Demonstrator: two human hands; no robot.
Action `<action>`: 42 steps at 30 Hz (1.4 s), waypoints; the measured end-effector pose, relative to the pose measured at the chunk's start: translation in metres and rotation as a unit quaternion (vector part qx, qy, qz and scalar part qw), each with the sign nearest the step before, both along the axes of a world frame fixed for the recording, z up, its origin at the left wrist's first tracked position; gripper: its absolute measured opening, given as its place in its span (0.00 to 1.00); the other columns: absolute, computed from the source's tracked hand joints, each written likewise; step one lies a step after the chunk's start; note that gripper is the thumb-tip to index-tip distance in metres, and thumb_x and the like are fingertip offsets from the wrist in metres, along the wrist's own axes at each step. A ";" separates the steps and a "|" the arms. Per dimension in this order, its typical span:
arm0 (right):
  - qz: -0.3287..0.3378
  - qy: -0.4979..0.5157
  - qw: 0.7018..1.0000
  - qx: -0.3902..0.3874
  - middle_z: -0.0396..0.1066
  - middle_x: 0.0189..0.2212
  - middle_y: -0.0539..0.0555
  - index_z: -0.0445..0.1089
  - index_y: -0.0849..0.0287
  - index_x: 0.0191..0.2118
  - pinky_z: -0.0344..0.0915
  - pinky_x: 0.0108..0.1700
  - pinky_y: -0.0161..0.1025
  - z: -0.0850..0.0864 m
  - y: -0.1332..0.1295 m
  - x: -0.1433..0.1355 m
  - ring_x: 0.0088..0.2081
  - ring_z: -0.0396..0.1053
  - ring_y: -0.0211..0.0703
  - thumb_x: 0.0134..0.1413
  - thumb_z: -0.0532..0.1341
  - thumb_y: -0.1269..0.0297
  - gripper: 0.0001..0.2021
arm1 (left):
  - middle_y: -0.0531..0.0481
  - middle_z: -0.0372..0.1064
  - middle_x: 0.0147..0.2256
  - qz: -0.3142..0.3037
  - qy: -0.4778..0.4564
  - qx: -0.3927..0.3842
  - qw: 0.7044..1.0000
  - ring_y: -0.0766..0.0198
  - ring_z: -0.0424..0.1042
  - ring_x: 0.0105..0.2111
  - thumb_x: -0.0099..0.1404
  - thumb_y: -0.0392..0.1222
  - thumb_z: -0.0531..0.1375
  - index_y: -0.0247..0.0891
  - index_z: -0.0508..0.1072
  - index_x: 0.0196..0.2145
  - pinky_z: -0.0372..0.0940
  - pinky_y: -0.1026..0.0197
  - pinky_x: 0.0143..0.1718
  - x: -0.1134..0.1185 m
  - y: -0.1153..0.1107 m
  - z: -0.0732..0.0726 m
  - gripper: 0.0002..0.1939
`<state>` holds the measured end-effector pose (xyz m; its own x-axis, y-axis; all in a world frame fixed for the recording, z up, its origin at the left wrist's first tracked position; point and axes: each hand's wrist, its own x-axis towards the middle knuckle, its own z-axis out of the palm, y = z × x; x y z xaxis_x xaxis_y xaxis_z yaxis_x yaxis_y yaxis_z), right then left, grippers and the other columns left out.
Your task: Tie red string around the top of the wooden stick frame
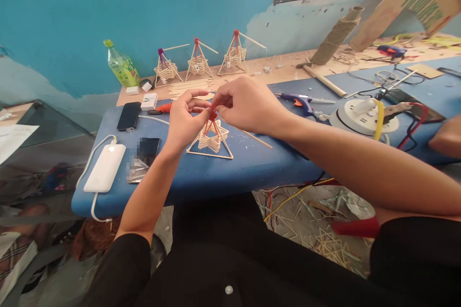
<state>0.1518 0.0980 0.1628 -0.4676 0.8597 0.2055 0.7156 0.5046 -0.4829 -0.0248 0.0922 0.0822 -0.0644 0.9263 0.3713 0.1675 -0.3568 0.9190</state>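
In front of me on the blue cloth stands a small pyramid of thin wooden sticks (211, 145), with a star-shaped stack of sticks hanging inside it. Red cord (213, 116) wraps its peak and runs down to the star. My left hand (189, 116) pinches this cord at the peak between thumb and forefinger, its other fingers loosely stretched. From the other side, my right hand (247, 105) has its fingertips closed on the red cord too, partly hiding the peak. A longer stick (257, 139) slants out to the right beneath my right hand.
Three finished-looking stick pyramids (197, 64) line the wall beside a green bottle (122, 67). Phones (128, 116) and a white power bank (105, 168) lie left. To the right are a glue gun (297, 101), hammer (324, 80), power strip (363, 117) and another person's arm (446, 136).
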 end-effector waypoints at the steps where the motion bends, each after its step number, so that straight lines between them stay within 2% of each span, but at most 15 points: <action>1: -0.002 0.000 1.000 0.000 0.79 0.31 0.55 0.84 0.57 0.36 0.66 0.47 0.49 0.000 -0.001 0.000 0.38 0.75 0.49 0.50 0.65 0.75 0.10 | 0.50 0.82 0.35 0.007 0.005 0.007 1.000 0.62 0.83 0.37 0.61 0.36 0.73 0.41 0.77 0.48 0.79 0.58 0.46 0.001 -0.001 0.001 0.18; 7: 0.003 0.051 0.998 -0.045 0.79 0.29 0.56 0.84 0.58 0.33 0.70 0.46 0.50 0.001 0.003 0.000 0.38 0.76 0.51 0.51 0.70 0.69 0.03 | 0.52 0.82 0.34 0.045 0.006 0.042 0.998 0.62 0.83 0.36 0.62 0.35 0.73 0.40 0.76 0.47 0.79 0.59 0.44 0.008 -0.007 -0.002 0.17; 12: 0.000 0.064 0.996 -0.064 0.80 0.30 0.56 0.84 0.58 0.35 0.70 0.42 0.48 -0.003 0.012 0.001 0.37 0.76 0.50 0.52 0.71 0.68 0.04 | 0.50 0.83 0.36 0.054 -0.011 0.027 0.998 0.62 0.84 0.37 0.64 0.35 0.71 0.40 0.75 0.47 0.79 0.59 0.43 0.010 -0.008 -0.005 0.15; 16: -0.009 0.033 0.999 -0.025 0.81 0.32 0.57 0.85 0.59 0.37 0.69 0.45 0.48 -0.003 0.012 0.001 0.37 0.75 0.49 0.52 0.70 0.70 0.06 | 0.50 0.83 0.37 0.064 -0.009 0.037 0.997 0.62 0.84 0.36 0.65 0.35 0.70 0.41 0.75 0.46 0.80 0.59 0.42 0.011 -0.010 -0.005 0.12; 22: -0.001 -0.045 0.998 0.047 0.74 0.24 0.57 0.86 0.56 0.36 0.65 0.47 0.50 -0.003 0.006 -0.001 0.40 0.72 0.54 0.56 0.69 0.67 0.06 | 0.51 0.82 0.37 0.082 0.009 0.067 0.994 0.64 0.83 0.38 0.67 0.38 0.71 0.43 0.74 0.41 0.79 0.61 0.42 0.014 -0.013 -0.006 0.09; 26: -0.003 -0.106 0.992 0.069 0.74 0.26 0.61 0.84 0.58 0.34 0.64 0.48 0.50 -0.002 0.000 -0.007 0.42 0.72 0.57 0.58 0.67 0.68 0.06 | 0.52 0.81 0.36 0.090 0.010 0.081 0.993 0.65 0.82 0.36 0.67 0.39 0.69 0.43 0.74 0.41 0.77 0.63 0.39 0.016 -0.013 -0.008 0.08; 31: 0.003 -0.164 0.982 0.094 0.76 0.29 0.61 0.81 0.59 0.33 0.63 0.46 0.49 -0.001 -0.006 -0.013 0.41 0.73 0.55 0.59 0.66 0.70 0.06 | 0.51 0.81 0.37 0.096 0.021 0.080 0.992 0.65 0.81 0.35 0.68 0.41 0.70 0.43 0.74 0.42 0.76 0.63 0.37 0.016 -0.015 -0.009 0.08; 37: 0.021 -0.167 0.983 0.071 0.77 0.31 0.62 0.80 0.58 0.31 0.60 0.46 0.49 0.003 -0.004 -0.011 0.41 0.73 0.55 0.59 0.64 0.71 0.08 | 0.51 0.80 0.37 0.106 0.042 0.093 0.989 0.64 0.81 0.37 0.69 0.46 0.70 0.44 0.73 0.42 0.75 0.62 0.37 0.015 -0.015 -0.012 0.11; 42: 0.066 -0.165 0.983 0.037 0.80 0.36 0.61 0.80 0.57 0.34 0.60 0.44 0.48 0.005 0.009 -0.003 0.41 0.73 0.52 0.63 0.60 0.73 0.11 | 0.50 0.81 0.39 0.107 0.024 0.091 0.990 0.63 0.82 0.39 0.70 0.45 0.69 0.44 0.73 0.44 0.76 0.62 0.38 0.015 -0.014 -0.015 0.10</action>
